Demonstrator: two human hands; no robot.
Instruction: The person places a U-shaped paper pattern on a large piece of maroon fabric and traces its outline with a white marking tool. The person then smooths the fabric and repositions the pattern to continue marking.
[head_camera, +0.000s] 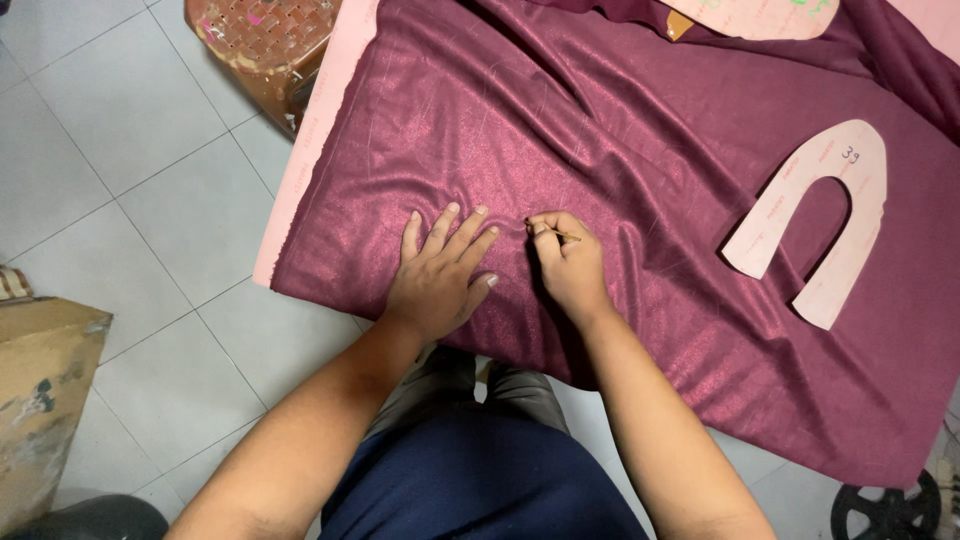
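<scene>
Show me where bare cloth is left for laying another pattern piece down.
Free: the maroon shiny fabric between its pale pink left edge and the U-shaped pink card template, above the hands. Also the stretch below that template. Crowded: around the left hand pressed flat and the right hand pinching a thin marking tool.

Both bare forearms come up from the bottom edge and lean toward each other, so that the two hands sit close side by side. The left hand (437, 275) lies flat with the palm down, its four fingers (462, 232) stretched forward and a little spread, and the thumb pointing to the right side. The right hand (568, 262) is curled into a loose fist, the wrist nearly straight, and the thumb and forefinger are pinched together on something thin.
</scene>
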